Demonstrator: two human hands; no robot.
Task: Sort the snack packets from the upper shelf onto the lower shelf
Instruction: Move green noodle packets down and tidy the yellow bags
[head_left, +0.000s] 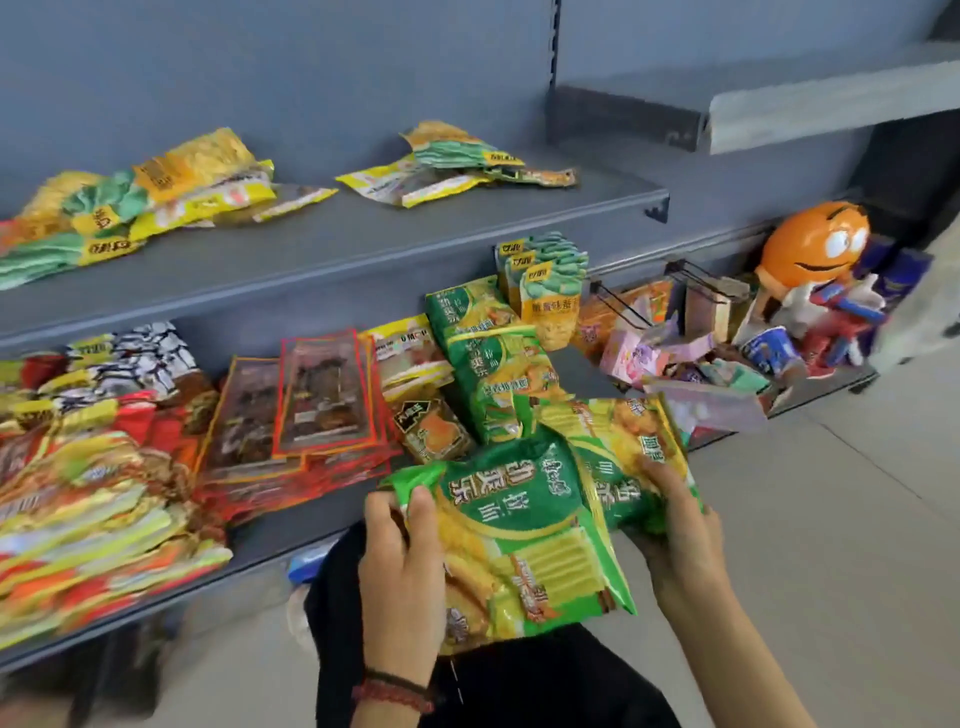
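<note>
Grey metal shelving against a grey wall is what's seen from the head view, nothing fancy. A left pile (140, 197) and a right pile (452, 161) of yellow-and-green snack packets are left lying flat on the upper shelf (363, 244), so the sorting is judged to be maybe halfway done.

On the lower shelf (291, 540), packets are grouped by kind. Red-bordered packets (317, 395) are leaned against the back, and a stack of green packets (488, 364) is propped up just beside them, presumably so the fronts can be read.

A green packet (519, 519) is gripped at its top corner by the left hand (400, 566), fingers curled over the edge. A second green packet (623, 441) is held along its right side by the right hand (680, 519). Both are held low in front of the lower shelf, just below the matching green stack, which is probably where they're meant to go.

An orange mascot figure (813, 244) is parked at the far right, not part of the job.
</note>
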